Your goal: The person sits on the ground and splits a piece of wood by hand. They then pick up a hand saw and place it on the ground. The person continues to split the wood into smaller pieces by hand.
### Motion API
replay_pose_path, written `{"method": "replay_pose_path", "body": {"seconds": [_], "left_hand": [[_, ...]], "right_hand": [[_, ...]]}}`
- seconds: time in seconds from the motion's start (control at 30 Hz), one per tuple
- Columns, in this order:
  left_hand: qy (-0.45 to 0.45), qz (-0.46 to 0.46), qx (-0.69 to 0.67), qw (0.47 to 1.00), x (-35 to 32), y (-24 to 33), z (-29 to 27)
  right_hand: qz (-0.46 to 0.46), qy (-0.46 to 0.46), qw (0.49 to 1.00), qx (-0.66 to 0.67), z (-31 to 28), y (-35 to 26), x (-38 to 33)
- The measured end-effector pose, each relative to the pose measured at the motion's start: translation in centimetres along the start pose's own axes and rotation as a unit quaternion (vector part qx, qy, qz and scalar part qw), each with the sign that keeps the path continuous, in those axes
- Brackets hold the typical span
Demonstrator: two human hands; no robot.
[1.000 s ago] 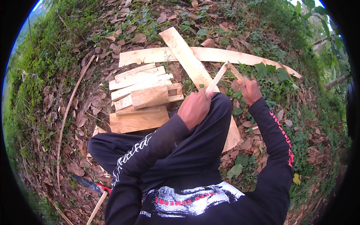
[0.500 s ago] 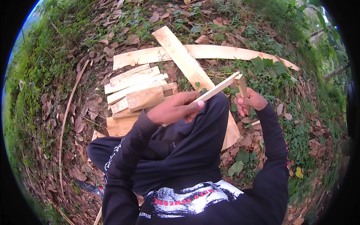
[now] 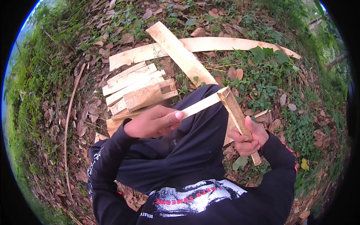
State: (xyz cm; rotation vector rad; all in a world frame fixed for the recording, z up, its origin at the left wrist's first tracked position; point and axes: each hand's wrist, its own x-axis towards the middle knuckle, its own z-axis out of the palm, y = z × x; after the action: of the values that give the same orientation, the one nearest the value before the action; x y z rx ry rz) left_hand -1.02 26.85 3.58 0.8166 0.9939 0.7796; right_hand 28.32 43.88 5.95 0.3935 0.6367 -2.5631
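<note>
My left hand (image 3: 155, 122) is closed around one end of a pale wooden strip (image 3: 201, 105), above my bent leg. In my right hand (image 3: 247, 137) is a second, browner wooden strip (image 3: 235, 112), gripped near its lower part, with its end sticking out below the fingers. The far ends of the two strips meet at an angle over my knee. Whether they are fastened together or only touching, I cannot tell.
Left of my knee, cut boards (image 3: 133, 80) lie stacked, with a hollow wooden box piece (image 3: 150, 94) on top. Beyond, a plank (image 3: 180, 52) crosses a long curved board (image 3: 225, 44). A thin stick (image 3: 71, 112) lies at the left among dry leaves and green plants.
My right hand has come nearer my body, and its strip now slants toward me. My left hand has moved slightly left and nearer, bringing its strip along.
</note>
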Motion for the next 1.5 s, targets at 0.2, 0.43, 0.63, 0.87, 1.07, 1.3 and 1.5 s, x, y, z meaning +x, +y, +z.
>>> {"method": "replay_pose_path", "body": {"seconds": [0.2,0.43,0.63,0.87,1.07,1.3,1.5], "left_hand": [[0.101,0.037,0.041,0.993,2.3,-1.3,2.6],[0.222,0.146,0.232,0.936,6.1,-2.0,1.7],[-0.099,0.102,-0.024,0.990,2.8,-1.1,0.4],[-0.286,-0.043,-0.305,0.907,-2.1,-5.8,3.1],[-0.033,0.031,-0.115,0.992,-4.9,-4.3,0.0],[0.251,0.069,0.243,0.935,-1.9,-6.0,-2.6],[0.301,0.166,0.334,0.878,-0.5,-4.9,-4.3]], "right_hand": [[-0.134,0.254,0.929,-0.235,-0.7,0.3,1.6],[-0.205,0.353,0.842,-0.352,-4.2,-2.0,2.3],[-0.075,0.103,0.938,-0.322,-1.6,-3.0,-0.7],[0.058,-0.111,0.959,-0.252,-2.4,-1.4,0.1],[0.023,-0.010,0.962,-0.271,-4.6,0.2,2.7],[-0.183,0.268,0.784,-0.529,-7.4,-2.2,6.3],[-0.230,0.314,0.683,-0.618,-8.3,-4.0,6.2]]}}
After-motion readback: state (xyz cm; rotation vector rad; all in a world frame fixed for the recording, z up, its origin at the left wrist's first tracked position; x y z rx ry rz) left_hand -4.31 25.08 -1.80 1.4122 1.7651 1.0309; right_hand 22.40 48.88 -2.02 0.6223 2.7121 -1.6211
